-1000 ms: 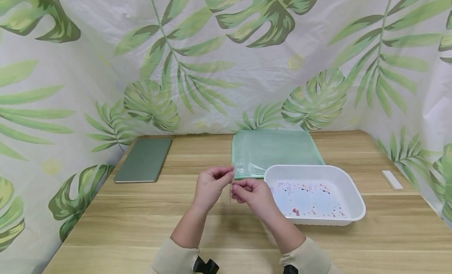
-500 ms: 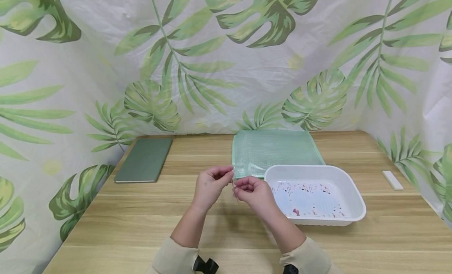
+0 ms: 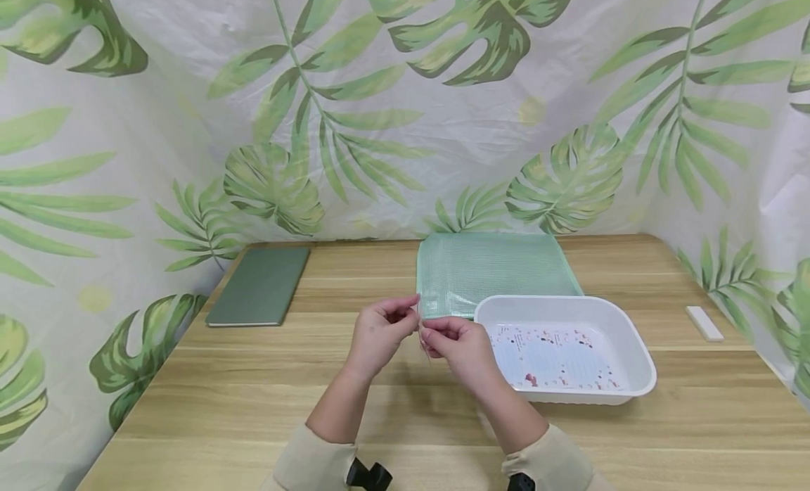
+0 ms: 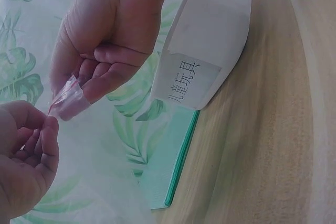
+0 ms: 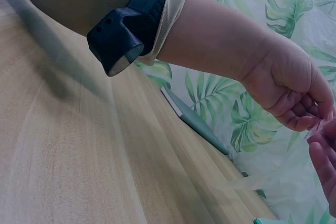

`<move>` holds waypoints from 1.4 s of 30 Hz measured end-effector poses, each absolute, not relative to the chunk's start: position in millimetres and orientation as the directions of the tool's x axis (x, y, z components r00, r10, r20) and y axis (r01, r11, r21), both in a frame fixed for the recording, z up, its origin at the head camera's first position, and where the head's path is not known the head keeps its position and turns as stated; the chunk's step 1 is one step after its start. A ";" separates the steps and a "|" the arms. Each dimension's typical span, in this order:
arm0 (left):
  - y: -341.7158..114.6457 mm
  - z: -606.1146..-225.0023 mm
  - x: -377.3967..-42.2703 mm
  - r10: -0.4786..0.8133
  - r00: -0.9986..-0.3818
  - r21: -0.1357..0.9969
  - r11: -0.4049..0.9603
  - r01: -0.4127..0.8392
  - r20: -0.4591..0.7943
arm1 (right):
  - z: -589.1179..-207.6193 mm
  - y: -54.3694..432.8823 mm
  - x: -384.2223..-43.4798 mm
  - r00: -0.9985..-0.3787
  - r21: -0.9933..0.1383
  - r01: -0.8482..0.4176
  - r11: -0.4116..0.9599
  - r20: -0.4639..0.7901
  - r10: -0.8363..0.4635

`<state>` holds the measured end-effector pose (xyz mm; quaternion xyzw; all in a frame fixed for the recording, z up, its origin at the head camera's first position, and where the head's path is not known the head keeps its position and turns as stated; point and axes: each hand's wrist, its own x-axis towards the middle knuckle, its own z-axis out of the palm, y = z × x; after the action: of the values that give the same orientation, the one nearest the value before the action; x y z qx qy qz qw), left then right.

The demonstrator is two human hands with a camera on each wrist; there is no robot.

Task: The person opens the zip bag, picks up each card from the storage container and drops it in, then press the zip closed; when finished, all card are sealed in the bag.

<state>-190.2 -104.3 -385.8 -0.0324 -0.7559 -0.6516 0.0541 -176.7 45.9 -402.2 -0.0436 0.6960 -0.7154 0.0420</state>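
Note:
A small clear zip-lock bag point(image 4: 73, 101) with a red line along its edge is held up above the table between both hands. My left hand point(image 3: 378, 333) pinches it between thumb and fingertips. From the other side, the thumb and forefinger of my right hand point(image 3: 462, 347) pinch it too, the fingertips of both hands nearly meeting. Edge-on in the head view, the bag shows only as a thin pale strip. In the left wrist view its clear film spreads out in front of the right fingers, and no contents show in it.
A white plastic basin point(image 3: 566, 395) with a printed sheet inside stands right beside the right hand. Behind it lies a green mesh pouch point(image 3: 493, 266). A dark green notebook point(image 3: 259, 287) lies at the table's back left, a small white block point(image 3: 704, 323) at the right.
The zip-lock bag has tilted, its lower end swinging slightly right. My right fingertips have shifted a little against it, while both arms stay nearly in place.

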 end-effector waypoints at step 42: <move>-112.9 -392.2 -187.3 0.378 -0.854 0.619 0.588 0.520 0.358 | -391.4 67.1 -186.9 -0.990 -0.993 0.115 -0.032 -0.112 -0.080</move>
<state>-187.3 -112.9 -392.2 -0.2531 -0.8862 -0.3764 0.0943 -186.9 67.1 -391.4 0.0125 0.6923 -0.7183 0.0678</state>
